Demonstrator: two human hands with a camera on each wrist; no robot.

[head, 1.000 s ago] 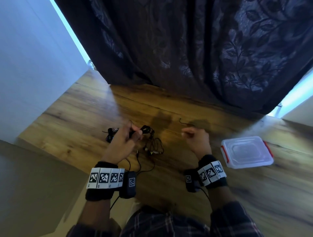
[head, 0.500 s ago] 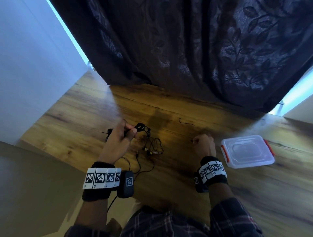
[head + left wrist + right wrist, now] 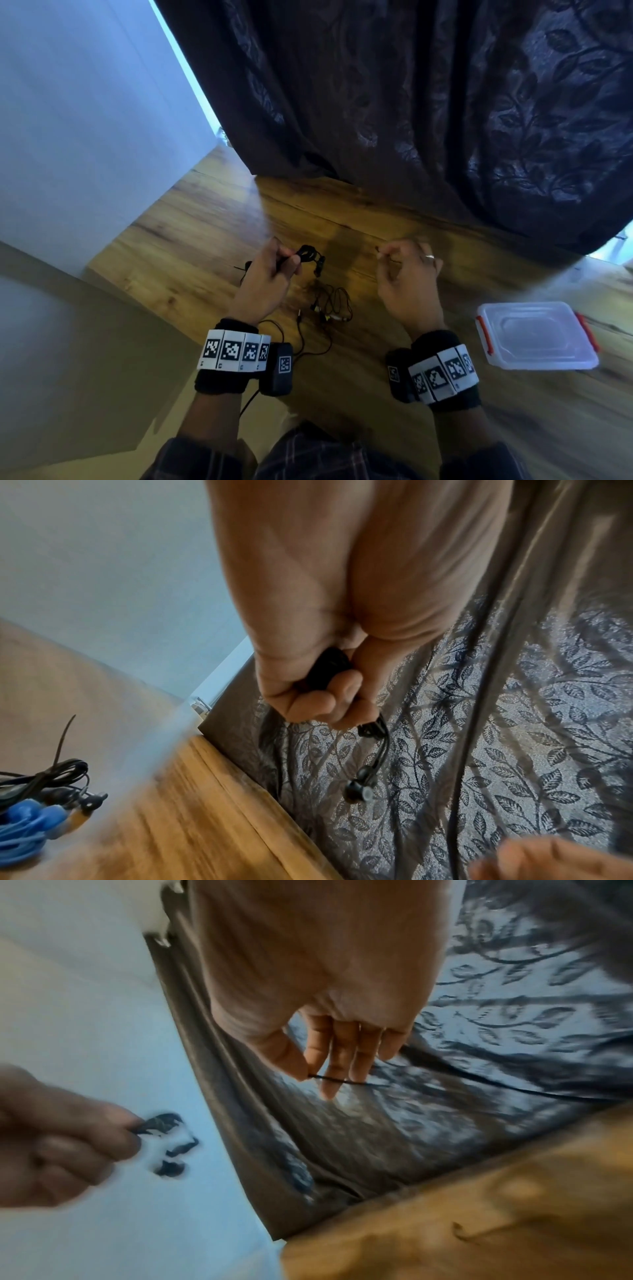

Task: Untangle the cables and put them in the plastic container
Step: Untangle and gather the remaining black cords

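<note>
My left hand grips a small coil of black earphones above the wooden table; their earbuds dangle below the fist. My right hand is raised to its right, thumb and forefinger pinching a thin black strand. A loose tangle of dark cables with small plugs lies on the table between my wrists. Another black bundle and blue earphones lie left of my left hand. The plastic container, clear with red clips and its lid on, sits at the right.
A dark leaf-patterned curtain hangs along the table's far edge, and a pale wall stands at the left. A small curled strand lies on the table near my right hand. The table's near left edge drops off beside my left wrist.
My right hand has lifted off the table and moved forward to where a thin strand lay; it now pinches a thin black strand. My left hand still holds the black earphones, slightly higher.
</note>
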